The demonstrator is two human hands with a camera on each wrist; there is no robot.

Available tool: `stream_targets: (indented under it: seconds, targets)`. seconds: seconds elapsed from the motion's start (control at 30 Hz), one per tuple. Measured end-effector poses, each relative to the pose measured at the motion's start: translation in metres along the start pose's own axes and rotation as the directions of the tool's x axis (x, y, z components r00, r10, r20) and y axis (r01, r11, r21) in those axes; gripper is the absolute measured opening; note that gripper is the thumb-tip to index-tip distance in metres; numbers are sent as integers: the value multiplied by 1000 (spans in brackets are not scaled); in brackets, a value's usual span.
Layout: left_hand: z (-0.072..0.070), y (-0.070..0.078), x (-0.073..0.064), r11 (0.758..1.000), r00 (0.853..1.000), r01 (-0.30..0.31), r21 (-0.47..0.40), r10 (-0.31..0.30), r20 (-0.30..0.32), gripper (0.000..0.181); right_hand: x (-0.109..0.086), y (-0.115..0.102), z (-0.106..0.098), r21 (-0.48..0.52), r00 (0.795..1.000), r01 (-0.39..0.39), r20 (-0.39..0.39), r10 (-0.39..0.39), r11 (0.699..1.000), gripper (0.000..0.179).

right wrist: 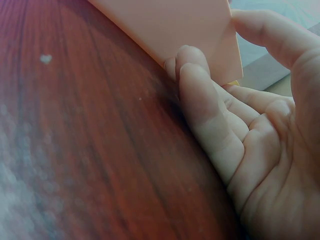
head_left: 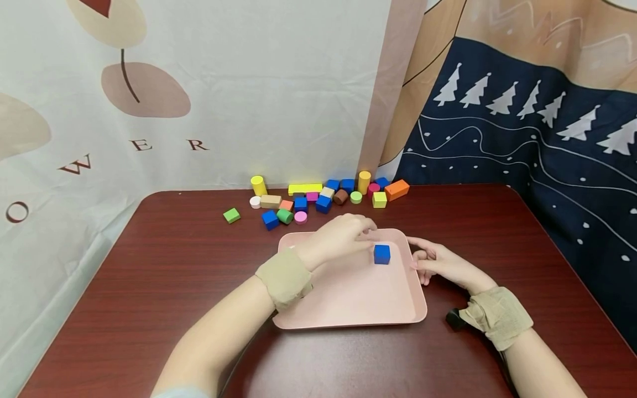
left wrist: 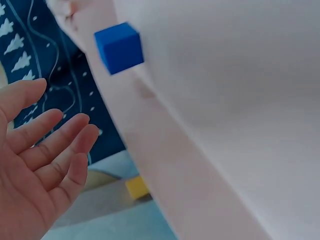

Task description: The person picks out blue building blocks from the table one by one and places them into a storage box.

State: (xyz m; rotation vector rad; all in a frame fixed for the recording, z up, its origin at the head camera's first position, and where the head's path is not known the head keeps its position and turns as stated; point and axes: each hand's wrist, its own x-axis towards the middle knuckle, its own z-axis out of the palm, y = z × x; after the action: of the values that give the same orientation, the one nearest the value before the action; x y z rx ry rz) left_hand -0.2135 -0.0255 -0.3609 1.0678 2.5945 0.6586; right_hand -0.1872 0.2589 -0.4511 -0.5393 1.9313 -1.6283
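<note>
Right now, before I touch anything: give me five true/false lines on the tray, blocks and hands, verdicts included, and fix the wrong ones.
1. A blue cube sits in the pink tray. True.
2. The left hand grips that cube. False: it is open and holds nothing.
3. The right hand is at the tray's right edge. True.
4. Every block is in the tray. False: many lie on the table, beyond the tray.
5. The rightmost block beyond the tray is green. False: it is the large orange block.
</note>
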Motion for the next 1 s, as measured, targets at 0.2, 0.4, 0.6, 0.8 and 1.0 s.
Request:
stream_targets:
  seconds: [0.2, 0.4, 0.6, 0.8, 1.0]
  targets:
    - [-15, -7, -15, 1000, 994, -9, -6, 8, -109, 25, 0, -1, 0, -22, 1000, -11, -9, 10, 1000, 67]
    - [-29, -17, -29, 999, 973, 25, 35, -16, -232, 14, 1, -1, -1, -27, 1000, -15, -10, 15, 1000, 66]
    - [-42, -29, -44, 998, 938, 12, 64, 11, -347, 10, 0, -3, -2, -26, 1000, -19, -19, 18, 999, 67]
    - [-53, -39, -56, 996, 922, 75, 45, -52, -385, 11, 1, -3, -1, -21, 999, -29, -22, 29, 999, 68]
    - [-61, -52, -69, 980, 896, 198, 12, -176, -408, 17, 0, -1, -1, -21, 999, -34, -32, 33, 999, 68]
